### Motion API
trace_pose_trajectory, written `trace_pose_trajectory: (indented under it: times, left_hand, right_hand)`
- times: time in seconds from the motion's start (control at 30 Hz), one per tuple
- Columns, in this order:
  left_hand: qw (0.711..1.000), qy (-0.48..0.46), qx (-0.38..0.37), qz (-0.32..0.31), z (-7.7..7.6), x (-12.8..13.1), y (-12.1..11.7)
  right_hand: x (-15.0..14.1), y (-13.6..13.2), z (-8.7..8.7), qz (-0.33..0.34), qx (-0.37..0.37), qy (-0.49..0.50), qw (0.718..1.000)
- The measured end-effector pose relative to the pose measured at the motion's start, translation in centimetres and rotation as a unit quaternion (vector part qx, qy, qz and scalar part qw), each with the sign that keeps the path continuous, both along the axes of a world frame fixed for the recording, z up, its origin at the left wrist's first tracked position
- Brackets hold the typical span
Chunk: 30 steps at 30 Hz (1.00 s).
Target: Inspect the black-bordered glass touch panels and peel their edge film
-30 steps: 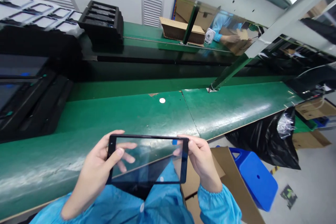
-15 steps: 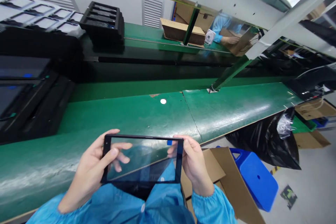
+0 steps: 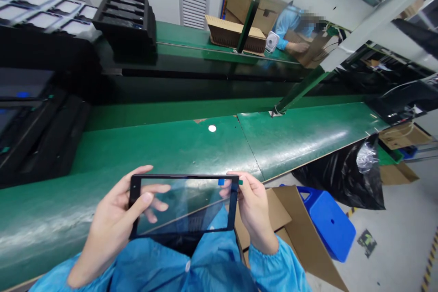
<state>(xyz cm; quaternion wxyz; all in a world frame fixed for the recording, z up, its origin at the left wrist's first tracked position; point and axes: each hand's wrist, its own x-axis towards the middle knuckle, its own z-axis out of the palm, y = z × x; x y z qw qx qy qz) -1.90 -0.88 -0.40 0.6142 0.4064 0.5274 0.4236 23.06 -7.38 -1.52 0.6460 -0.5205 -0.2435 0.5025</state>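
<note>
Level above the near edge of the green bench, I hold a clear glass touch panel (image 3: 191, 203) with a black border by its two short ends. My left hand (image 3: 118, 219) grips the left end, thumb on the front face, with its fingers showing through the glass behind. At the opposite end, my right hand (image 3: 255, 210) pinches the upper right corner, thumb in front and fingertips partly visible behind. A small blue tab (image 3: 221, 182) sits near the top right of the glass. Beside my right thumb a small green tab (image 3: 241, 182) sticks out from the border.
Black trays with dark panels (image 3: 41, 132) are stacked on the green bench (image 3: 164, 146) at left. A black slotted rack (image 3: 126, 23) stands farther back. A post (image 3: 301, 86) rises from the bench. Right of me are an open carton (image 3: 304, 232) and a blue stool (image 3: 330, 223). Someone works beyond.
The green tab by my right thumb now shows, where it was not visible before. The panel and my left hand have shifted slightly left in view. Both hands keep their hold.
</note>
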Motion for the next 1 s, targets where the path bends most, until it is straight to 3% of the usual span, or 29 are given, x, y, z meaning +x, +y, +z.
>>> trace_pose_trajectory:
  times: [0.47,0.73,1.0]
  left_hand:
    - [0.998,0.044,0.040,0.008,1.1,-1.3,-1.4]
    - [0.993,0.079,0.083,0.038,1.7,-0.6,-2.7]
    - [0.997,0.069,0.039,0.023,1.6,-0.7,-2.2]
  right_hand:
    - [-0.3,-1.3,1.5,-0.007,-0.011,-0.028,1.000]
    - [-0.6,0.2,1.2,-0.041,-0.038,-0.080,0.995]
    - [-1.4,0.4,1.2,-0.072,-0.024,-0.159,0.984]
